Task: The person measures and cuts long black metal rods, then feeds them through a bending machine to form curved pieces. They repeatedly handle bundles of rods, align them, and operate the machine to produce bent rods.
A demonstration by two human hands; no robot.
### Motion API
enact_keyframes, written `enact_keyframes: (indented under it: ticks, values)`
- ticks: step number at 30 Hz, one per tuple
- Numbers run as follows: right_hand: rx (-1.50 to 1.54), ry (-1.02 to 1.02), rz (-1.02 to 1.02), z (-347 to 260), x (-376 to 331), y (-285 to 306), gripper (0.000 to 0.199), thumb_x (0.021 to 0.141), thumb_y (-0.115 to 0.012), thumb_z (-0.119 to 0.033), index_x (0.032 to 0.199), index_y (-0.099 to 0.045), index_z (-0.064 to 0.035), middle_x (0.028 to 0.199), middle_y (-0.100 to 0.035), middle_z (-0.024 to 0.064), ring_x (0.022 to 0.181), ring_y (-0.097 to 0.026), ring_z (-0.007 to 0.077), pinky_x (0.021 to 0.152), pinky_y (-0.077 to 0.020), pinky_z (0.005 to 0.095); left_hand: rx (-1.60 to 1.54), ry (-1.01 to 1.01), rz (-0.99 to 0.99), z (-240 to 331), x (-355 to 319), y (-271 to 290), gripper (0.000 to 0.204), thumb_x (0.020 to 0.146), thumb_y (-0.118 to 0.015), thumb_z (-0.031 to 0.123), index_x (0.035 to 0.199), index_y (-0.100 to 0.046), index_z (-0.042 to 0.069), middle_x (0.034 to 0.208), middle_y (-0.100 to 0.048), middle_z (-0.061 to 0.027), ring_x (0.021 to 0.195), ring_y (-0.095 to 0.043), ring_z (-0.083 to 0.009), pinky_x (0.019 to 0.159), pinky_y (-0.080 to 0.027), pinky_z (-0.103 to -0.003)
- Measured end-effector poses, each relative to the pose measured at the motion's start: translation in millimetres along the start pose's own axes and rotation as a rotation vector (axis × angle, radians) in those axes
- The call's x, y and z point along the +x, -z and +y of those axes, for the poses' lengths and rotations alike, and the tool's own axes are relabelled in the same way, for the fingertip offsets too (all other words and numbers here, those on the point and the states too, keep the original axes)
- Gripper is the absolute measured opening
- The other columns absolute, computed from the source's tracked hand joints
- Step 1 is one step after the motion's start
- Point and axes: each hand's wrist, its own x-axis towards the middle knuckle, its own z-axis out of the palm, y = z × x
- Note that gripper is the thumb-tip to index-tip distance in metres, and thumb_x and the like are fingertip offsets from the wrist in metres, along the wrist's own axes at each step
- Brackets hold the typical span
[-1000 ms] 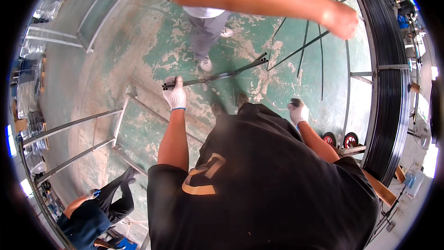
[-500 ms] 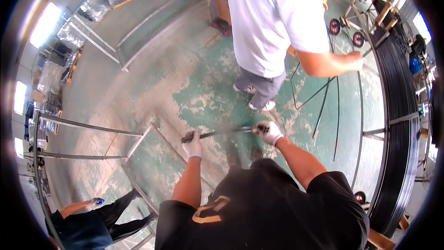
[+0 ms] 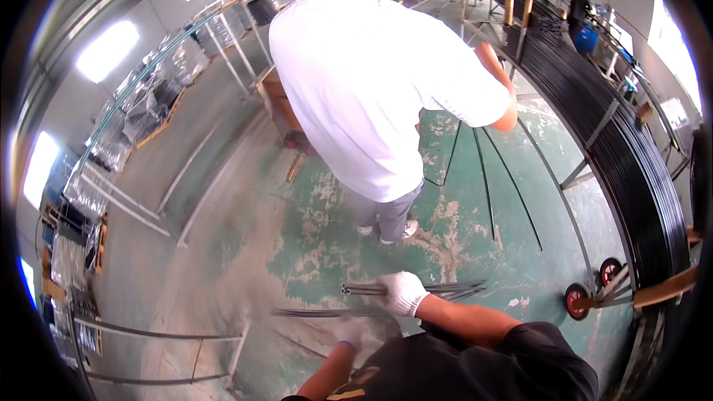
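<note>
In its white glove, my right hand (image 3: 403,294) is closed around a small bundle of thin dark metal tubes (image 3: 362,289). Their open ends point left, and the other ends stick out past my wrist on the right. Just below them, another dark strip of thin bars (image 3: 319,313) runs roughly level; whether anything holds it I cannot tell. My left hand (image 3: 362,333) is close beneath that strip, in front of my body, and smeared by motion, so its fingers cannot be read.
Ahead stands a person in a white shirt (image 3: 356,89), back turned, near thin dark rods (image 3: 486,186) slanting to the floor. A long rack of black bars (image 3: 609,134) curves along the right, beside a wheeled cart (image 3: 578,301). At lower left is a metal frame (image 3: 160,336).
Both hands were on one dark bar held across; now my right hand grips a bundle of tubes and my left is a blur below. The view has tilted up, and the co-worker's arm has shifted.
</note>
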Motion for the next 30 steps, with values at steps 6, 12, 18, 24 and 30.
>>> enact_keyframes:
  ticks: [6, 12, 18, 24, 30]
  values:
    - [-0.079, -0.186, -0.074, -62.9, -40.8, 23.2, 0.024, 0.092, -0.071, -0.034, 0.100, -0.078, -0.0118, 0.090, -0.077, 0.0186, 0.088, -0.075, 0.0413, 0.082, -0.0601, 0.0508, 0.788, -0.689, -0.843, 68.8, -92.8, -131.2, 0.020, 0.097, -0.074, 0.024, 0.096, -0.073, 0.005, 0.092, -0.068, -0.0024, 0.098, -0.070, -0.0241, 0.092, -0.055, -0.042]
    - [-0.034, -0.228, 0.031, -102.9, -81.7, 51.2, 0.033, 0.093, -0.076, -0.041, 0.097, -0.073, -0.0083, 0.084, -0.074, 0.0202, 0.088, -0.073, 0.0436, 0.080, -0.0588, 0.0516, 0.252, -0.298, -1.026, 91.8, -154.6, -173.1, 0.017, 0.097, -0.075, 0.021, 0.099, -0.072, 0.005, 0.092, -0.067, -0.0013, 0.098, -0.069, -0.0209, 0.092, -0.055, -0.038]
    - [-0.023, 0.319, 0.495, -63.5, -168.3, 80.7, 0.067, 0.083, -0.089, -0.035, 0.133, -0.060, -0.0011, 0.116, -0.072, 0.0233, 0.113, -0.069, 0.0436, 0.095, -0.0570, 0.0490, -0.154, -0.165, -0.980, 82.5, -201.3, -195.3, 0.014, 0.098, -0.076, 0.019, 0.103, -0.071, 0.006, 0.092, -0.066, -0.0002, 0.098, -0.068, -0.0177, 0.093, -0.055, -0.033]
    - [-0.109, -0.207, 0.525, 98.8, -336.3, 23.7, 0.098, 0.063, -0.101, -0.026, 0.146, -0.055, -0.0029, 0.129, -0.069, 0.0186, 0.123, -0.064, 0.0415, 0.106, -0.0527, 0.0492, -0.243, -0.021, -0.709, 81.8, -241.9, -210.8, 0.009, 0.101, -0.069, 0.013, 0.092, -0.068, 0.009, 0.093, -0.069, -0.0024, 0.091, -0.070, -0.0168, 0.079, -0.057, -0.035]
    - [0.064, -0.565, 0.316, 246.8, -444.2, -60.5, 0.044, 0.073, -0.091, -0.023, 0.109, -0.076, -0.0023, 0.102, -0.078, 0.0197, 0.097, -0.076, 0.0376, 0.087, -0.0600, 0.0454, -0.125, 0.032, -0.717, 93.8, -293.0, -201.0, 0.013, 0.103, -0.064, 0.016, 0.091, -0.067, 0.013, 0.092, -0.070, -0.0032, 0.093, -0.074, -0.0194, 0.077, -0.058, -0.038]
